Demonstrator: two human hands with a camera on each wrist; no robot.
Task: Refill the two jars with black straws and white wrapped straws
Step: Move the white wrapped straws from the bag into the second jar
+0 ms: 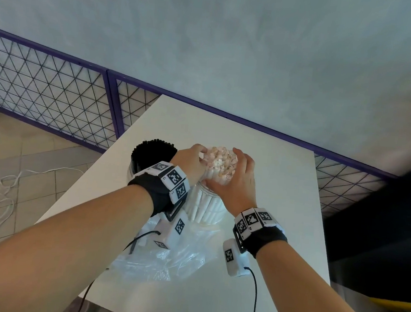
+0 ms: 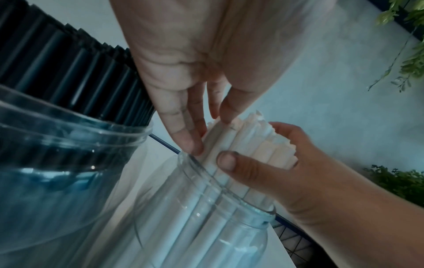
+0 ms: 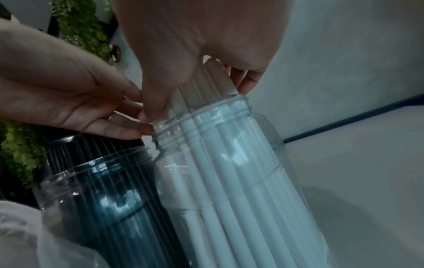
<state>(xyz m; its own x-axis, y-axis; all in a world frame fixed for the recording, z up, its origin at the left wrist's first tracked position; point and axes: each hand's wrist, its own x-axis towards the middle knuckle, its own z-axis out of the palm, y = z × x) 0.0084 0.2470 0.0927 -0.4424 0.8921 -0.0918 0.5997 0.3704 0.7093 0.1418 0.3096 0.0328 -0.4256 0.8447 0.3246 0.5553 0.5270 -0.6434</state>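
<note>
A bundle of white wrapped straws [image 1: 221, 163] stands upright in a clear jar [image 1: 205, 206] on the white table [image 1: 283, 187], its tops well above the jar mouth. My left hand [image 1: 200, 155] grips the bundle from the left, with fingers at the jar rim [image 2: 190, 145]. On the other side, my right hand [image 1: 233, 168] wraps around it, thumb on the near side [image 2: 227, 160] and fingers behind. In the right wrist view my right hand [image 3: 199, 94] clasps the straws [image 3: 215, 78] just above the jar [image 3: 229, 163]. Black straws [image 1: 154, 151] fill a second clear jar [image 2: 57, 163] close on the left.
A crumpled clear plastic bag [image 1: 170, 257] lies on the table in front of the jars. A purple-framed wire fence [image 1: 56, 93] runs behind the table. White cable [image 1: 3, 188] lies on the tiled floor at the left. A dark surface [image 1: 379, 233] borders the table's right side.
</note>
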